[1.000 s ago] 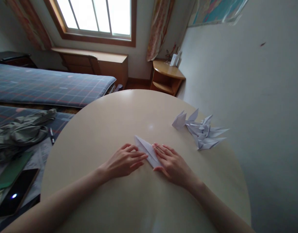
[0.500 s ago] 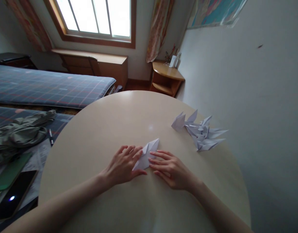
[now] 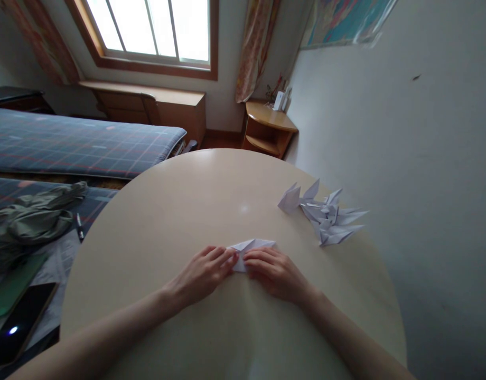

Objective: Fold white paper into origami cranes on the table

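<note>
A folded piece of white paper (image 3: 240,264) lies on the round cream table (image 3: 179,206) between my two hands. My left hand (image 3: 211,269) has its fingers closed on the paper's left end, thumb hidden in part. At the right, my right hand (image 3: 275,272) grips the paper with curled fingers laid over its right half. The upper edge of the paper shows above the fingers, with a creased flap near its middle. Several white folded paper cranes (image 3: 326,214) stand clustered on the right part of the table.
Left of the table, a bed (image 3: 76,142) holds plaid bedding. Nearer lie a grey-green cloth (image 3: 33,216), a pen (image 3: 80,228), a green folder (image 3: 15,285) and a black phone (image 3: 23,319). A white wall (image 3: 437,174) rises close on the right. A corner shelf (image 3: 269,116) stands behind.
The paper has turned from a slant to lie nearly crosswise. Both hands have gone from spread fingers to closed ones holding its ends.
</note>
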Action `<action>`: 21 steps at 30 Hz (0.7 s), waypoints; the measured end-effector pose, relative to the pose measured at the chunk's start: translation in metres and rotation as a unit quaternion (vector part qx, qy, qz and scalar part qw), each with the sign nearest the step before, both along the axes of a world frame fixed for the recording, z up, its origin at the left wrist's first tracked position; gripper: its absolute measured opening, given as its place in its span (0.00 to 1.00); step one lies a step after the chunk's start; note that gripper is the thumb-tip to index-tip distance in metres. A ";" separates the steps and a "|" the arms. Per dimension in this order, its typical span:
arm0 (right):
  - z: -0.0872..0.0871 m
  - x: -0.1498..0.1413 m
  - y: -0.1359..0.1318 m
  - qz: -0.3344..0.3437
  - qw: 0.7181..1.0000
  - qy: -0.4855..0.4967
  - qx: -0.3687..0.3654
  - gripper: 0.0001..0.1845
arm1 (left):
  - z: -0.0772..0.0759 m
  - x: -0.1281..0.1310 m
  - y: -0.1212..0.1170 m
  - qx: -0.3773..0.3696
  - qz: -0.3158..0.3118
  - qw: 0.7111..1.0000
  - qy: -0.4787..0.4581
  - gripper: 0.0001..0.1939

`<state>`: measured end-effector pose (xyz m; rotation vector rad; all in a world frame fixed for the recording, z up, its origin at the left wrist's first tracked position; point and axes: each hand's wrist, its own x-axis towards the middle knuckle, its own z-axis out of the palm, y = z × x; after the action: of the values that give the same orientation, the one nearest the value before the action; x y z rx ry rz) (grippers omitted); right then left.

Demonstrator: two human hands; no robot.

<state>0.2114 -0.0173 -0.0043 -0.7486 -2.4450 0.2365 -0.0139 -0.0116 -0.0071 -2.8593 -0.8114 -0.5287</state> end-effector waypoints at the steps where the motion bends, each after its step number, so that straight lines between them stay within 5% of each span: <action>1: -0.001 -0.001 0.000 -0.008 1.000 -0.011 0.017 0.08 | 0.000 0.000 0.001 0.008 -0.007 1.000 -0.005 0.11; 13: -0.005 -0.011 -0.003 -0.015 0.971 -0.102 0.215 0.10 | 0.006 -0.001 0.002 0.077 -0.025 0.995 -0.052 0.12; 21: -0.008 -0.016 -0.006 -0.055 0.990 -0.065 0.112 0.13 | -0.004 0.010 -0.002 -0.029 0.012 0.996 -0.087 0.12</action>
<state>0.1953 -0.0229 -0.0123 -0.8172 -2.4886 -0.1327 -0.0041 -0.0141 -0.0114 -2.8827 -0.8996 -0.7736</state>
